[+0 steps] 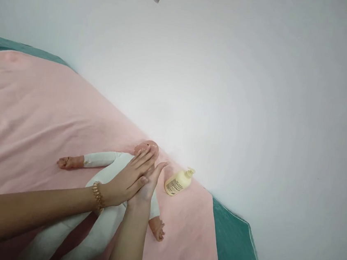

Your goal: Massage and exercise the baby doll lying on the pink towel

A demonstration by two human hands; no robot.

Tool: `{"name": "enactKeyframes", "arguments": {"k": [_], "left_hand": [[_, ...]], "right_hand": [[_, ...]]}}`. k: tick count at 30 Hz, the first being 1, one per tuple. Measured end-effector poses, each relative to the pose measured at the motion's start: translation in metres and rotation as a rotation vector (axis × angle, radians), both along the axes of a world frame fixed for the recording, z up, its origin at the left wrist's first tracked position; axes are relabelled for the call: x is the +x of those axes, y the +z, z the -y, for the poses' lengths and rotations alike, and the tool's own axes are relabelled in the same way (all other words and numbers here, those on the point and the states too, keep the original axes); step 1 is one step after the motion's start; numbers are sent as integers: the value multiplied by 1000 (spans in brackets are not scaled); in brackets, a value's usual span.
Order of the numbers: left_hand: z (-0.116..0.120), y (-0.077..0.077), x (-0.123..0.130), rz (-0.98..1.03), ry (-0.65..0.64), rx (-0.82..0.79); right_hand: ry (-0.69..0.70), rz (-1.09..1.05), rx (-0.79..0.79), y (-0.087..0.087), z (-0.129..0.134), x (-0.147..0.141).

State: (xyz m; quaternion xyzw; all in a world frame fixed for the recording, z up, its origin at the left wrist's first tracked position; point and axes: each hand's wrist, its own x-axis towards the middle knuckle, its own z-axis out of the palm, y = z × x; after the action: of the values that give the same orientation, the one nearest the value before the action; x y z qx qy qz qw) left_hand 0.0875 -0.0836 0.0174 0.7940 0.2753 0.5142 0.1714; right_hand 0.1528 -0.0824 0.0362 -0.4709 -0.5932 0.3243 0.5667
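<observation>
My left hand (128, 179), with a coiled gold-coloured band at the wrist, lies flat over the palm of my right hand (147, 190). The fingers of the left are stretched out. The right palm faces up with its thumb pointing outward; its fingers are mostly covered by the left. No object shows between the palms. Beneath both hands a baby doll (107, 173) in white clothing lies on its back, arms spread. My hands hide much of its head and chest. To the right, a pale yellow pump bottle (178, 182) with a printed label is tilted in view.
A pink sheet (32, 119) with creases lies under the doll and the bottle. Green fabric (233, 239) shows past its edge at the right, and also at the far left. A white wall (242, 91) rises right behind the doll's head and the bottle.
</observation>
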Motion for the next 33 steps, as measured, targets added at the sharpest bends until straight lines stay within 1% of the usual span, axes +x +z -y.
{"name": "enactKeyframes", "arguments": {"k": [3, 4, 6, 8, 10, 12, 14, 16, 18, 20, 22, 25, 28, 31, 33], "left_hand": [[0, 4, -15, -108, -70, 115], [-1, 4, -19, -141, -87, 145], [-7, 0, -25, -180, -105, 163], [-16, -9, -31, -193, -108, 131], [-27, -22, -38, -179, -101, 67], [-39, -35, -48, -127, -83, -17], [-50, -44, -57, -18, -22, -137], [-58, -49, -65, 117, 65, -275], [-61, -51, -69, 237, 121, -371], [-62, -50, -70, 294, 121, -413], [-61, -50, -70, 307, 110, -450], [-61, -49, -68, 285, 111, -540], [-62, -50, -67, 240, 133, -605], [-64, -52, -66, 141, 127, -580], [-65, -53, -65, 74, 70, -533]], "right_hand": [[89, -265, -84, 0, 6, -10], [120, -315, -106, 0, 10, -12], [198, -328, -152, 1, 18, -11], [269, -269, -212, 1, 24, -5], [293, -228, -256, -2, 27, 6], [258, -211, -270, -7, 27, 21], [201, -157, -253, -12, 26, 35], [193, -5, -202, -16, 25, 44], [269, 183, -144, -18, 24, 44], [365, 332, -124, -19, 22, 38], [392, 414, -142, -21, 20, 30], [300, 479, -150, -29, 14, 24], [183, 550, -137, -42, 8, 28], [60, 565, -140, -57, 3, 37], [-5, 560, -155, -66, 2, 44]]}}
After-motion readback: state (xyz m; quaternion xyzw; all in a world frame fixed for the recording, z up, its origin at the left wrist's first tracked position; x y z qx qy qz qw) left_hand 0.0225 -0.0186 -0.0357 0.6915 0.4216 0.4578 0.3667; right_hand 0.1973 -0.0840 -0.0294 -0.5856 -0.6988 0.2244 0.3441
